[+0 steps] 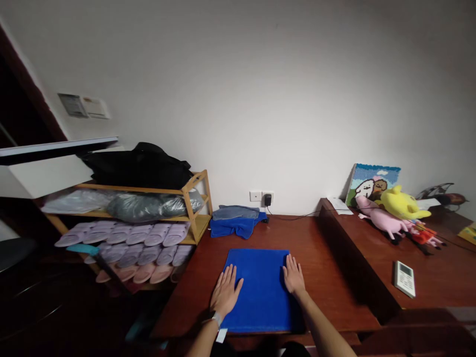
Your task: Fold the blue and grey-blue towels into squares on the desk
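Observation:
A blue cloth [262, 292] lies flat and squared on the brown wooden table, its near edge close to the table's front. My left hand [226, 291] rests flat on the cloth's left edge, fingers stretched out and thumb apart. On the opposite edge lies my right hand [293, 275], palm down with its fingers extended. Neither hand grips anything. A small white tag [221, 335] sticks out at the cloth's near left corner. Farther back, against the wall, are a crumpled blue cloth [238, 227] and a grey-blue cloth [235, 212].
To the left stands a wooden rack [197, 218] with several slippers [150, 234] and a black bag [141, 166]. A charger [267, 199] is plugged into the wall. The right-hand surface holds plush toys [399, 203], a picture [372, 183] and a white remote control [404, 278].

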`<action>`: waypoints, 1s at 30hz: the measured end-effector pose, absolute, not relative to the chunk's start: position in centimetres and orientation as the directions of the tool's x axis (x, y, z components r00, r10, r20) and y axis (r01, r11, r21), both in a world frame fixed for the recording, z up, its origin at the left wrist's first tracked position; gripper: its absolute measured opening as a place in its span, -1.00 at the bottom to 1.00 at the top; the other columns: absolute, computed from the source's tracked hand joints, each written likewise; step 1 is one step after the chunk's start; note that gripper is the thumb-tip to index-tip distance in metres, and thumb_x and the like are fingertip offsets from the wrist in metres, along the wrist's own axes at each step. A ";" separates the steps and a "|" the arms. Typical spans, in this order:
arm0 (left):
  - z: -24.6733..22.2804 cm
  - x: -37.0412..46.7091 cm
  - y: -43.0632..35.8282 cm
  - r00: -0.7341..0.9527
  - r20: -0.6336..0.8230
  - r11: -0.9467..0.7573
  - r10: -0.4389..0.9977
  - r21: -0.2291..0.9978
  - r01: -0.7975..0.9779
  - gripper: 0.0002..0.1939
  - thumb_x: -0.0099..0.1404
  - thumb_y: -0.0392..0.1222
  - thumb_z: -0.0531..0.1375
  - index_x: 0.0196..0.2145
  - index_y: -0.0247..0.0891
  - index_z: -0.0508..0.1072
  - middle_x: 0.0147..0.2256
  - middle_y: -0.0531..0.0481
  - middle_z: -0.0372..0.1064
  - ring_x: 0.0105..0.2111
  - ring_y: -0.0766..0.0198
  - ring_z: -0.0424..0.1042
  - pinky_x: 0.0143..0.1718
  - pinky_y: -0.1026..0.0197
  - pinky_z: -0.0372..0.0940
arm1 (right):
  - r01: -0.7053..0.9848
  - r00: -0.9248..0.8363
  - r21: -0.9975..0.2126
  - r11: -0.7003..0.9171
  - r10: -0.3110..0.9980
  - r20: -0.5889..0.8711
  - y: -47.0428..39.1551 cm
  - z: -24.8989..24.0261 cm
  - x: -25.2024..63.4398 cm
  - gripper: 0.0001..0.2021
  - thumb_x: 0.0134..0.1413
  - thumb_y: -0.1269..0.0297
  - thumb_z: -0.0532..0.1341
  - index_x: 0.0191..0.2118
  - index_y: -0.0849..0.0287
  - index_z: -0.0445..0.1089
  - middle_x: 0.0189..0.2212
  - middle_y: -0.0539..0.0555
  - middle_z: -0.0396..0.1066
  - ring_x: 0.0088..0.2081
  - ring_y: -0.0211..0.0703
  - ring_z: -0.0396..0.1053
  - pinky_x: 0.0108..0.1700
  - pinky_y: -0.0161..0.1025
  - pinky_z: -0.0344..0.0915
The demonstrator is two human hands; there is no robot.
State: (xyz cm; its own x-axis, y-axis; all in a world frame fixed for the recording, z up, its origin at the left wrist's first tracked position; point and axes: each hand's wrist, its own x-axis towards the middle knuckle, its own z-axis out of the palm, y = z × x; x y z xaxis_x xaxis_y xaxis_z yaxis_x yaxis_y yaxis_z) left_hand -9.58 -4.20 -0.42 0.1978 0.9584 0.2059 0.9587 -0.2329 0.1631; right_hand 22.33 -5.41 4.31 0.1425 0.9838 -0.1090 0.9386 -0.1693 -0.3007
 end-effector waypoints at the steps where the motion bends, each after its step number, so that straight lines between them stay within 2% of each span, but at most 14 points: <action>1: -0.5 -9.5 -4.1 0.196 0.216 -0.233 0.957 0.165 0.958 -0.21 0.48 0.29 -0.21 0.45 -0.26 0.06 0.44 -0.17 0.02 0.45 0.04 -0.02 0.44 -0.14 -0.07 | 0.940 0.145 -0.300 -0.165 0.986 -0.088 -6.1 4.3 22.3 -0.35 0.44 0.07 -0.33 0.51 0.22 -0.25 0.52 0.01 -0.32 0.51 -0.13 -0.36 0.48 -0.04 -0.34; 3: -0.4 -9.5 -4.1 0.191 0.222 -0.230 0.956 0.166 0.959 -0.20 0.48 0.29 -0.21 0.44 -0.27 0.08 0.44 -0.17 0.03 0.45 0.04 -0.01 0.44 -0.13 -0.08 | 0.944 0.140 -0.293 -0.152 0.988 -0.061 -7.6 4.0 22.2 -0.35 0.44 0.06 -0.32 0.52 0.19 -0.24 0.52 -0.01 -0.31 0.51 -0.13 -0.36 0.48 -0.05 -0.34; 9: 0.6 -8.9 -4.4 0.172 0.203 -0.201 0.964 0.129 0.971 -0.21 0.48 0.26 -0.20 0.43 -0.32 0.11 0.44 -0.19 -0.01 0.46 0.03 -0.05 0.46 -0.16 -0.16 | 0.949 0.143 -0.269 -0.165 0.985 -0.099 -10.5 3.4 21.2 -0.35 0.43 0.06 -0.26 0.51 0.21 -0.19 0.51 0.02 -0.25 0.51 -0.08 -0.31 0.49 -0.02 -0.33; 15: 0.8 -9.5 -4.0 0.179 0.139 -0.194 0.974 0.106 0.975 -0.21 0.48 0.26 -0.20 0.44 -0.31 0.07 0.46 -0.19 -0.08 0.46 0.02 -0.06 0.43 -0.14 -0.08 | 0.942 0.138 -0.295 -0.157 0.987 -0.085 -10.5 3.6 21.1 -0.35 0.43 0.08 -0.26 0.50 0.27 -0.18 0.51 0.03 -0.27 0.51 -0.08 -0.33 0.50 -0.03 -0.36; 20: 1.9 -8.1 -3.7 0.171 0.196 -0.193 0.966 0.099 0.976 -0.19 0.48 0.26 -0.18 0.44 -0.37 0.07 0.45 -0.24 -0.04 0.46 -0.03 -0.09 0.45 -0.17 -0.11 | 0.938 0.137 -0.309 -0.154 0.988 -0.077 -10.4 3.8 21.1 -0.35 0.43 0.10 -0.27 0.50 0.25 -0.18 0.51 0.02 -0.28 0.51 -0.09 -0.34 0.50 -0.03 -0.38; 22: 2.7 -4.9 -4.4 0.244 0.216 -0.276 0.945 0.128 0.953 -0.22 0.50 0.22 -0.21 0.45 -0.37 0.03 0.46 -0.22 -0.06 0.47 0.01 -0.11 0.45 -0.13 -0.10 | 0.937 0.136 -0.315 -0.153 0.988 -0.074 -10.4 3.6 21.2 -0.36 0.43 0.11 -0.27 0.50 0.26 -0.19 0.51 0.03 -0.27 0.51 -0.08 -0.34 0.50 -0.03 -0.38; 26: 3.4 4.6 -6.7 0.552 0.145 -0.571 0.821 0.214 0.793 -0.29 0.53 0.18 -0.25 0.47 -0.25 -0.02 0.47 -0.09 -0.09 0.47 0.12 -0.09 0.46 -0.06 -0.07 | 0.940 0.103 -0.320 -0.116 0.993 -0.057 -10.3 2.5 21.6 -0.37 0.42 0.15 -0.24 0.50 0.25 -0.18 0.51 0.06 -0.29 0.51 -0.04 -0.36 0.49 0.02 -0.39; 28: 2.9 8.3 -7.6 0.611 0.098 -0.613 0.786 0.260 0.747 -0.30 0.54 0.16 -0.29 0.47 -0.24 -0.05 0.47 -0.07 -0.11 0.47 0.14 -0.10 0.46 -0.04 -0.08 | 0.946 0.054 -0.319 -0.066 0.998 -0.045 -10.2 1.8 21.9 -0.37 0.40 0.16 -0.18 0.50 0.18 -0.16 0.51 0.04 -0.32 0.52 -0.01 -0.39 0.49 0.05 -0.41; 30: 2.1 9.7 -8.1 0.593 0.062 -0.584 0.803 0.284 0.761 -0.30 0.54 0.15 -0.31 0.48 -0.24 -0.07 0.47 -0.07 -0.12 0.47 0.14 -0.10 0.47 -0.05 -0.09 | 0.946 0.031 -0.320 -0.039 0.999 -0.032 -10.1 1.3 22.1 -0.36 0.38 0.16 -0.15 0.50 0.15 -0.15 0.51 0.01 -0.32 0.52 -0.02 -0.40 0.49 0.05 -0.41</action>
State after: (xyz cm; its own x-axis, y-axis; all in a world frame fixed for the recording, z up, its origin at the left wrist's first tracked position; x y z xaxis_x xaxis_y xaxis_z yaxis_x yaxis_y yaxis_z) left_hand 9.68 -8.11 2.07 0.5929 0.8029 0.0623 0.7607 -0.5838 0.2837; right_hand 22.09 -10.08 1.35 0.0306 0.9990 -0.0320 0.9465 -0.0392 -0.3205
